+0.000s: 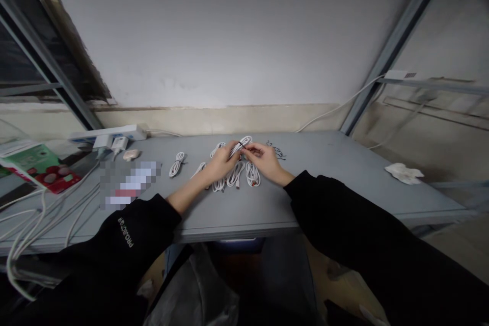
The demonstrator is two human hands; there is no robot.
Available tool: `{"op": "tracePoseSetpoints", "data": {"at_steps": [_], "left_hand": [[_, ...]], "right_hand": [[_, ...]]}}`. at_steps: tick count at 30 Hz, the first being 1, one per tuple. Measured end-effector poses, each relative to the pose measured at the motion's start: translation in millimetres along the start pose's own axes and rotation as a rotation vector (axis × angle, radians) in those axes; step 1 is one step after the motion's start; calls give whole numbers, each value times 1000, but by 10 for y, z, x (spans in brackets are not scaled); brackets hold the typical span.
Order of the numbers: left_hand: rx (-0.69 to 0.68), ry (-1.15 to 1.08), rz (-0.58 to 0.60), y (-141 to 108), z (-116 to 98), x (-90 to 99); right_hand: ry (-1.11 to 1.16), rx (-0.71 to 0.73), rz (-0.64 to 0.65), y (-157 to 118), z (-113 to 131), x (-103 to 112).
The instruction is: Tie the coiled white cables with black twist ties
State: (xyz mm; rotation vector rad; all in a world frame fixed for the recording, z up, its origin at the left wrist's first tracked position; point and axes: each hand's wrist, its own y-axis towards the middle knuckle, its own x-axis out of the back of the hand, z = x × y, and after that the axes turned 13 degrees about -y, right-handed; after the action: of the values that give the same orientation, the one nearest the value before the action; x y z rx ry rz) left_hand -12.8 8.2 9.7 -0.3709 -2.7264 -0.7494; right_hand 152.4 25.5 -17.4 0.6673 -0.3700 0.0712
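Observation:
A coiled white cable [246, 140] is held above the grey desk, gripped by my left hand [222, 164] at its near end. Around the coil's middle runs a thin black tie [240, 145]. The fingers of my right hand [265, 157] are pinched together at that tie, partly hiding it. Below my hands lie several more coiled white cables [252, 174], some partly covered by my left hand. One tied cable bundle [177, 164] lies apart to the left. Loose black ties [278, 151] are scattered just beyond my right hand.
On the left are a power strip [130, 132] with plugged-in chargers, a small pale case [131, 154], a blurred-out item [132, 183], a green and red box [42, 165] and trailing white cords [26, 237]. Crumpled tissue [404, 173] lies far right. Metal posts [367, 81] flank the desk.

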Motion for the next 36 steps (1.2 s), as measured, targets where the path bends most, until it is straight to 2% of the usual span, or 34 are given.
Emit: {"op": "tracePoseSetpoints", "data": {"at_steps": [6, 11, 15, 27, 33, 36], "left_hand": [[2, 93, -8, -8, -57, -24], [28, -14, -81, -9, -122, -40], [35, -52, -94, -3, -134, -45], [-48, 121, -56, -16, -10, -32], [-102, 180, -46, -11, 29, -16], [-123, 262, -29, -8, 47, -13]], "right_hand": [[49, -22, -16, 10, -62, -36], [83, -4, 26, 3, -67, -34], [70, -11, 15, -8, -41, -19], [352, -224, 136, 45, 27, 35], [585, -357, 249, 48, 105, 55], [686, -393, 254, 55, 143, 72]]}}
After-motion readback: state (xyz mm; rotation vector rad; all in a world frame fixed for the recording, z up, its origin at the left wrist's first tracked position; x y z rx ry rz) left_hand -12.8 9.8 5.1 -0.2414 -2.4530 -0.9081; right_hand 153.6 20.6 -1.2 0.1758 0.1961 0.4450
